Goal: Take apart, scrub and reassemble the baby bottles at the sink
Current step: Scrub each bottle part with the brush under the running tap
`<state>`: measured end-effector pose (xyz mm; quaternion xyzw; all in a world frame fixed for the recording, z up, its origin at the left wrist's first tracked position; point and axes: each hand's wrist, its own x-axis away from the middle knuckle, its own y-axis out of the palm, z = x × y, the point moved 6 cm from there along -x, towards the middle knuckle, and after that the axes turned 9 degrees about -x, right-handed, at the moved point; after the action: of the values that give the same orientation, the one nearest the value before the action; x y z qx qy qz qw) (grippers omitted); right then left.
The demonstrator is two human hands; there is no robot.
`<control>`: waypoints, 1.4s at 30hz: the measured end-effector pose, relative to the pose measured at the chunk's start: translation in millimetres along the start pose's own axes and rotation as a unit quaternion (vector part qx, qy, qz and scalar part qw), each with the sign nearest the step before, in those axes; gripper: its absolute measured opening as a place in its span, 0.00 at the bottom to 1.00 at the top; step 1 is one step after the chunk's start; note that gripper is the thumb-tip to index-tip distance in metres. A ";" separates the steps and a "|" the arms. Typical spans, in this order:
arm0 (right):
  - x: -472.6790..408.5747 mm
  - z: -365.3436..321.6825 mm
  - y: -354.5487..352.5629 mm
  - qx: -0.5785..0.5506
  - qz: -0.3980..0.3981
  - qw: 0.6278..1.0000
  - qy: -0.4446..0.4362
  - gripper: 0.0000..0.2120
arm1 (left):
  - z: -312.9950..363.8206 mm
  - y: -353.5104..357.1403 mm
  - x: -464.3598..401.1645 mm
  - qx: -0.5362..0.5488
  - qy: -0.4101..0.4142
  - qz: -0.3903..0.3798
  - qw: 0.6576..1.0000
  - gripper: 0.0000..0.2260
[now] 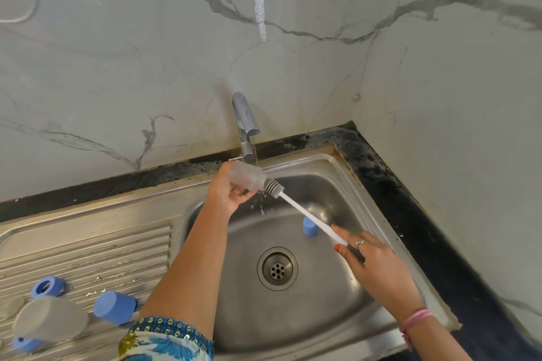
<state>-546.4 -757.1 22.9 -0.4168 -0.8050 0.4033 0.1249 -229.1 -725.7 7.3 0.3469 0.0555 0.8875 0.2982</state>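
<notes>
L hand [227, 189] raised, fingers [245, 193] curled gripping, R hand [371, 258] lower, pinching

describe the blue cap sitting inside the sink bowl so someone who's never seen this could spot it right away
Start at the steel sink and look inside its bowl, beyond the round drain. A small light-blue cap stands there, partly crossed by the white handle of the bottle brush. It is the only blue piece in the bowl; the other blue pieces all lie out on the ribbed drainboard.
</notes>
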 end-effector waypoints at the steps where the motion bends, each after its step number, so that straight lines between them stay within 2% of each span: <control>1: -2.8 -3.5 0.6 0.045 -0.002 0.999 -0.013 0.20 | 1.1 0.3 0.5 -0.024 0.003 -0.001 1.000 0.11; 3: -8.9 -15.4 0.8 0.127 0.010 0.990 -0.059 0.20 | 4.4 3.0 0.9 -0.054 0.007 -0.002 0.999 0.16; 6: -11.6 -31.3 4.8 0.158 0.046 0.978 -0.126 0.19 | 5.7 13.7 1.3 -0.072 -0.007 0.008 0.997 0.21; 9: -13.6 -29.8 17.1 0.063 0.012 0.996 -0.062 0.16 | 8.1 13.7 -3.8 -0.134 0.022 0.100 0.986 0.31; 10: -14.6 -26.6 22.3 -0.010 -0.012 1.000 -0.014 0.16 | 5.2 16.6 -3.2 -0.128 0.026 0.093 0.987 0.31; 11: -15.8 -23.1 29.1 -0.124 -0.038 0.991 0.039 0.15 | -1.6 21.5 -3.1 -0.096 0.015 0.063 0.993 0.26; 12: -16.2 -21.6 36.5 -0.269 -0.065 0.956 0.100 0.13 | -9.5 29.0 -1.3 -0.053 -0.007 0.016 0.998 0.21; 13: -14.4 -21.6 45.4 -0.404 -0.093 0.895 0.165 0.12 | -15.4 36.2 1.1 -0.011 -0.021 -0.034 0.999 0.18; 14: -11.6 -24.1 53.1 -0.492 -0.114 0.837 0.212 0.11 | -18.0 41.9 4.1 0.019 -0.021 -0.076 0.997 0.16; 15: -10.7 -27.6 57.2 -0.535 -0.125 0.802 0.232 0.10 | -19.7 44.7 4.0 0.031 -0.011 -0.104 0.994 0.16; 16: -11.1 -29.3 57.6 -0.546 -0.129 0.792 0.240 0.10 | -21.5 46.2 3.5 0.024 -0.003 -0.123 0.992 0.17; 17: -13.9 -28.7 55.8 -0.532 -0.124 0.803 0.237 0.11 | -22.4 45.6 3.1 0.000 0.001 -0.132 0.991 0.19; 18: -17.5 -25.0 51.1 -0.480 -0.108 0.842 0.220 0.12 | -23.0 43.1 3.5 -0.030 -0.002 -0.133 0.991 0.20; 20: -26.7 -20.7 35.5 -0.246 -0.076 0.959 0.122 0.16 | -21.3 34.8 1.0 -0.071 -0.020 -0.117 0.990 0.18; 21: -27.3 -22.1 30.8 -0.095 -0.069 0.991 0.062 0.18 | -19.7 31.0 -0.8 -0.079 -0.029 -0.099 0.992 0.17; 22: -26.2 -23.8 29.1 0.022 -0.058 0.998 0.023 0.19 | -18.4 29.5 -0.1 -0.079 -0.040 -0.079 0.993 0.18; 23: -24.7 -26.7 29.1 0.084 -0.044 0.995 0.002 0.20 | -18.0 29.0 0.1 -0.077 -0.044 -0.057 0.994 0.22; 25: -25.5 -33.6 33.9 0.080 -0.040 0.996 -0.015 0.20 | -21.2 31.2 -0.9 -0.060 -0.028 -0.019 0.998 0.30; 27: -32.3 -31.5 39.3 -0.119 -0.055 0.990 0.048 0.17 | -26.2 36.2 1.5 -0.041 0.008 -0.026 0.999 0.30; 29: -37.1 -21.5 46.5 -0.341 -0.062 0.926 0.148 0.13 | -27.4 46.8 5.3 0.008 0.038 -0.111 0.993 0.29; 30: -38.0 -18.9 48.1 -0.395 -0.058 0.901 0.170 0.13 | -24.7 50.7 5.8 0.024 0.044 -0.152 0.987 0.28; 31: -38.4 -17.0 47.8 -0.405 -0.056 0.897 0.169 0.13 | -23.0 53.2 6.0 0.018 0.040 -0.177 0.983 0.28; 32: -39.9 -15.3 46.2 -0.381 -0.053 0.910 0.155 0.12 | -22.3 53.8 5.2 -0.011 0.028 -0.181 0.983 0.28; 35: -44.1 -12.7 34.7 -0.260 -0.022 0.960 0.098 0.14 | -25.4 44.3 -1.9 -0.117 0.021 -0.120 0.986 0.26; 37: -45.4 -16.8 27.5 -0.217 -0.007 0.974 0.065 0.16 | -23.1 40.2 -3.7 -0.100 0.041 -0.085 0.990 0.27; 39: -43.2 -24.7 25.2 -0.092 -0.016 0.995 0.021 0.18 | -18.4 40.9 0.1 -0.050 0.034 -0.061 0.996 0.29; 41: -40.0 -33.9 27.8 0.011 -0.025 1.000 -0.015 0.20 | -16.5 42.3 -0.1 -0.048 0.015 -0.041 0.998 0.30; 42: -39.2 -36.5 28.9 0.012 -0.028 0.999 -0.013 0.20 | -16.5 41.5 -0.8 -0.061 0.019 -0.026 0.998 0.29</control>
<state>-485.9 -758.0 29.9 -0.3867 -0.8131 0.4151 0.1308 -259.7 -758.2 7.1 0.3093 0.0161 0.8878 0.3403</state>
